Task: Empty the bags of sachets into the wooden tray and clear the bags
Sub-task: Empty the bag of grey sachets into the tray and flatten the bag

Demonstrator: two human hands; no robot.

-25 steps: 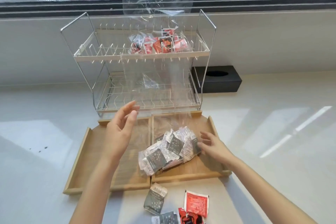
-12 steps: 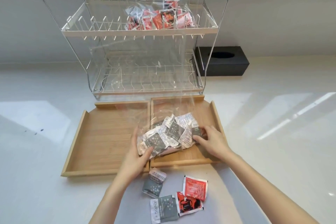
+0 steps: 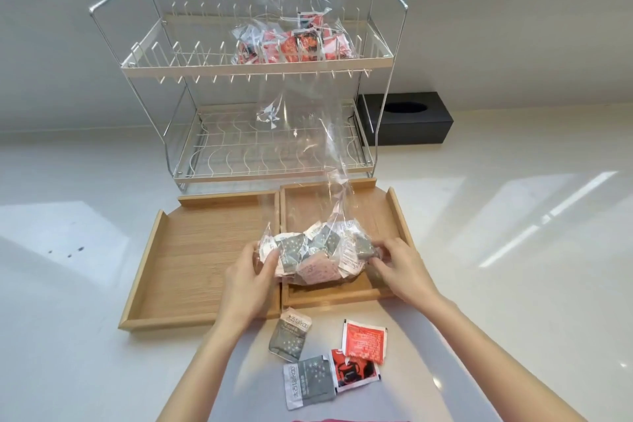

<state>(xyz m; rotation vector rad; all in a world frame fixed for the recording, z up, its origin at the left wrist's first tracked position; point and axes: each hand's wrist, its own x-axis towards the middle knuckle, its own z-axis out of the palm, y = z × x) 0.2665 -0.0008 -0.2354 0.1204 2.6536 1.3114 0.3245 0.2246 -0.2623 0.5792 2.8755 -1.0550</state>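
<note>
A clear plastic bag of grey and white sachets (image 3: 317, 255) stands in the right compartment of the wooden tray (image 3: 191, 250), its open top rising tall above. My left hand (image 3: 248, 276) grips the bag's left lower side. My right hand (image 3: 399, 264) grips its right lower side. A second clear bag with red sachets (image 3: 294, 46) lies on the top shelf of the wire rack (image 3: 260, 67). The tray's left compartment holds nothing.
Several loose sachets lie on the white counter in front of the tray: grey sachets (image 3: 291, 336) and red sachets (image 3: 364, 343). A black tissue box (image 3: 407, 118) sits behind the rack at the right. A window sill runs along the back.
My left hand came down from above the tray and took hold of the bag's left side. My right hand closed on its right side. The view tilted down.
</note>
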